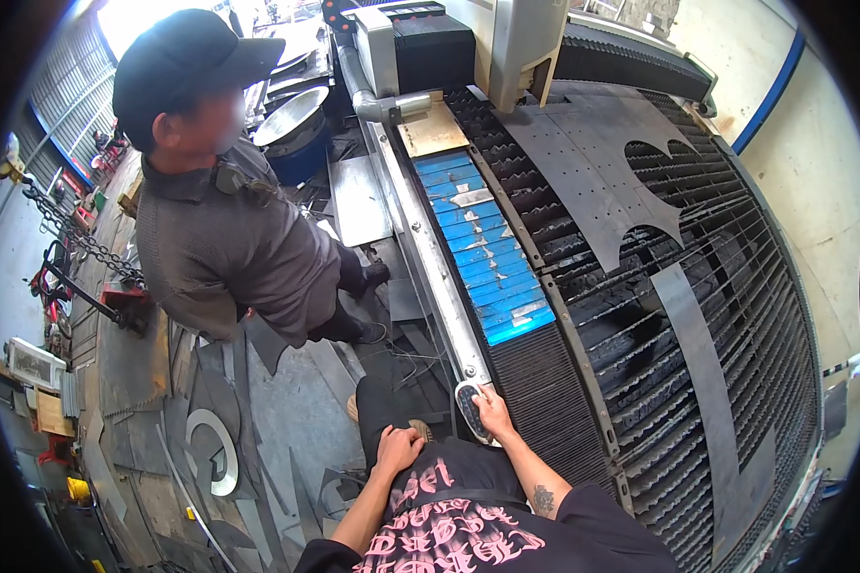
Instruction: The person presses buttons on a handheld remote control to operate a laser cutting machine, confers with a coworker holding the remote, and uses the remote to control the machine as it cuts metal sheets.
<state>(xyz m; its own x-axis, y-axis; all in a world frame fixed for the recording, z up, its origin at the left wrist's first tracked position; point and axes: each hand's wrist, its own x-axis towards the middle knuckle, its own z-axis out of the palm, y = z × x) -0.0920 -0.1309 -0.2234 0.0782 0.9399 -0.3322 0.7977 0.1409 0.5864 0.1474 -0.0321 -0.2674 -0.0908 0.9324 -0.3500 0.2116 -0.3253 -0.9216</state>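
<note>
My right hand (493,413) is closed around the near side of an oval handheld remote control (469,409) with a pale rim and a dark button face. The remote is at the near end of a long metal rail (430,258); whether it rests on the rail I cannot tell. On my thigh lies my left hand (401,449), with nothing in it and its fingers loosely bent over the dark cloth. Right of the rail runs a strip of blue slats (487,248), with black pleated bellows (549,396) nearer to me.
A cutting bed of toothed metal slats (764,325) fills the right, bearing a cut sheet (583,162) and a long steel strip (693,344). The machine head (526,48) stands at the far end. A person in a cap (229,220) stands left, among metal offcuts (296,401).
</note>
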